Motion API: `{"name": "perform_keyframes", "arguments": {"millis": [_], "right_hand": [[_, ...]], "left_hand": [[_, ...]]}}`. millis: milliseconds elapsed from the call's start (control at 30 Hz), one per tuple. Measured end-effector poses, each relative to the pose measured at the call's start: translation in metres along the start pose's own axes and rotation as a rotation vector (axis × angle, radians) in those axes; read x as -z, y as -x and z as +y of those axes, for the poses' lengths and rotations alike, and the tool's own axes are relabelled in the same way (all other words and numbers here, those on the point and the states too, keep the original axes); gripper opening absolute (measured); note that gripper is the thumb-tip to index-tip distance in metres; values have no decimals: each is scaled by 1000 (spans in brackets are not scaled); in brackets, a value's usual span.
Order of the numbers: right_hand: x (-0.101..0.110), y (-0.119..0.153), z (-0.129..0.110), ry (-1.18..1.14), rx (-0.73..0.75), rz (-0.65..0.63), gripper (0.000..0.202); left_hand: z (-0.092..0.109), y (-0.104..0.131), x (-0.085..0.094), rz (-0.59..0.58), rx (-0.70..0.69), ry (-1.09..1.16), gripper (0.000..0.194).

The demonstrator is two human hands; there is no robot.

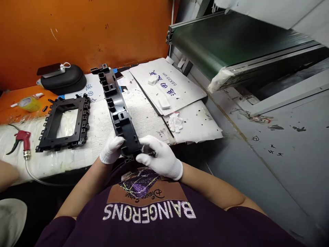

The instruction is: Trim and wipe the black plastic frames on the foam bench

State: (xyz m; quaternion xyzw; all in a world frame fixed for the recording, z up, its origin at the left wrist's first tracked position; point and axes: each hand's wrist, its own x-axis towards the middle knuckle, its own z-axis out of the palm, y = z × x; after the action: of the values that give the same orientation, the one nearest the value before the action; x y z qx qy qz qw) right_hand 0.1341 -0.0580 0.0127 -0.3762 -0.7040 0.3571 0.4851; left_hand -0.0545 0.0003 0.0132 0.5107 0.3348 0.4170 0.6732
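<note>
A long black plastic molded part [123, 113] with clips and box-like sockets along its left side slants away from me over the bench. My left hand [112, 148], in a white glove, grips its left edge near the close end. Also gloved in white, my right hand [161, 157] is closed around the near right corner, thumb and fingers at the edge. To the left, a square black plastic frame [66, 121] with an open middle lies flat on the bench, apart from both hands.
A red air blow gun [23, 140] with a hose lies at left. Behind are a black case [63, 79], a phone [50, 69] and a tape roll [29, 104]. Cardboard [187, 82] and a crumpled white glove [175, 122] lie right, near a green conveyor belt [231, 41]. Another person's arm [7, 175] shows left.
</note>
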Motion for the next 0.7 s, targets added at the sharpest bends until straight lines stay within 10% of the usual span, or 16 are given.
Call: {"name": "perform_keyframes", "arguments": {"millis": [233, 567, 700], "right_hand": [[-9, -1, 13, 15, -9, 18, 6], [14, -12, 34, -157, -254, 182, 35], [18, -4, 28, -53, -151, 15, 29]], "left_hand": [[9, 5, -15, 43, 78, -37, 47], [37, -3, -3, 215, 2, 176, 41], [61, -12, 1, 248, -102, 144, 50]]}}
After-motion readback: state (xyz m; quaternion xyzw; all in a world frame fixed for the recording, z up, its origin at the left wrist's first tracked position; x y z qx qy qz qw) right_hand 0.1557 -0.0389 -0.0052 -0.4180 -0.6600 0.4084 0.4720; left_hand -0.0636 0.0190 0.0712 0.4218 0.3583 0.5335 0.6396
